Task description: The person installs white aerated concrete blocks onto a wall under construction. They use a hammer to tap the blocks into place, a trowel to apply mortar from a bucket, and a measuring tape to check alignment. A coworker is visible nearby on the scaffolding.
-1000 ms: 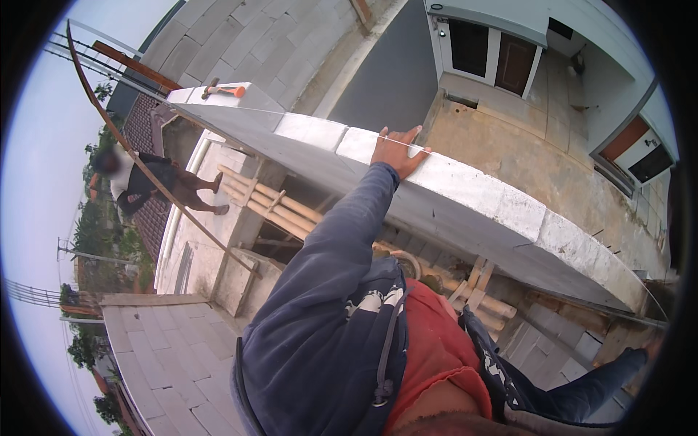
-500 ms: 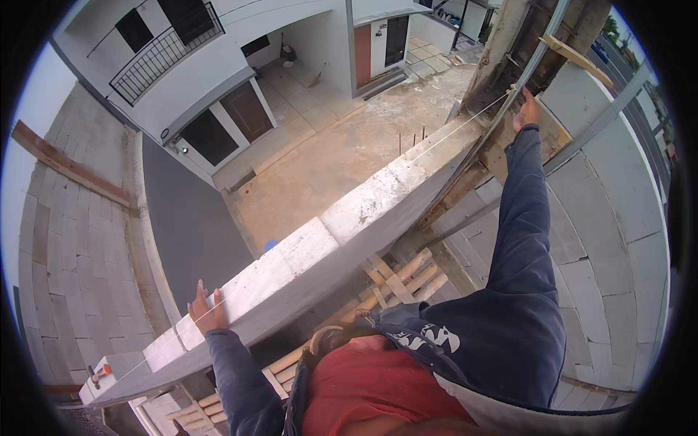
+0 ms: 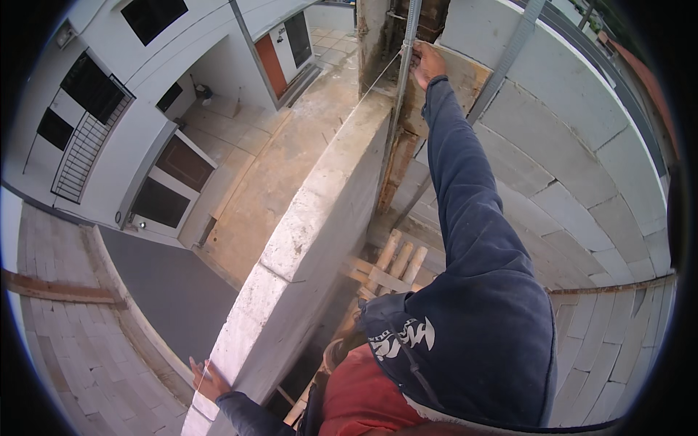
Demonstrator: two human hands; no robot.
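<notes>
My left hand [image 3: 209,381] rests on the top edge of the pale block wall [image 3: 289,245], fingers spread. A thin white string [image 3: 379,78] runs above the wall's far end to an upright metal bar [image 3: 408,33], where it is wound round. Another stretch of string passes by my left fingers. With the right arm stretched far forward, my right hand [image 3: 427,65] is at the bar, its fingers bent and closed at the wound string. The exact fingertip hold is partly hidden by the hand itself.
Below right of the wall lies a scaffold of wooden poles [image 3: 396,263]. Grey block walls stand at right [image 3: 574,182] and left [image 3: 87,349]. A concrete yard [image 3: 254,196] lies far below, before a white house [image 3: 211,43]. A slanting metal strip [image 3: 505,62] crosses the right wall.
My view has turned right, so the wall looks steeper and its near end has left view. My right hand's fingers have curled in at the bar. My left hand stays on the wall.
</notes>
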